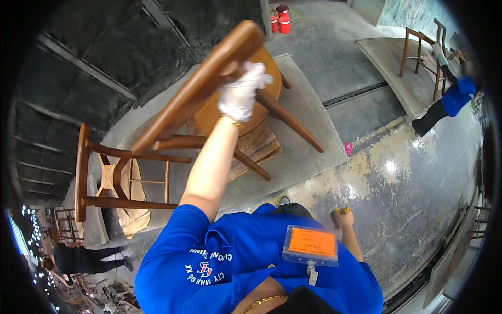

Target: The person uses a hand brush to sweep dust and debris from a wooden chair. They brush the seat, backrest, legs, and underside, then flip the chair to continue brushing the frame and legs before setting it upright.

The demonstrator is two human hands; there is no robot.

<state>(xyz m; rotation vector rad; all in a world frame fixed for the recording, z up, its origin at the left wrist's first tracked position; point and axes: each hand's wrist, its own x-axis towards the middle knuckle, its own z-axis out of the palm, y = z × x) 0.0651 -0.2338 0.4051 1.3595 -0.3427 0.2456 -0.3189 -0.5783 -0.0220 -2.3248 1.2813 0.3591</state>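
Note:
My left hand [243,94], in a white glove, is closed on a brown wooden chair [193,89] and slightly blurred. The chair is tilted, its thick curved rail nearest me. Its round seat lies behind the hand and its legs point down to the right. Low at my right side, my right hand [343,217] is bare and closed around a small yellow and dark tool [336,214], whose kind I cannot make out. Left of the tilted chair, a second wooden chair [83,172] with crossed pieces lies on its side.
Flattened cardboard [256,149] lies under the tilted chair on a grey board [308,120]. At the far right, a person in blue [455,99] stands by another chair [418,52]. A person in dark clothes [78,259] is at lower left. Red containers [282,23] stand at the back.

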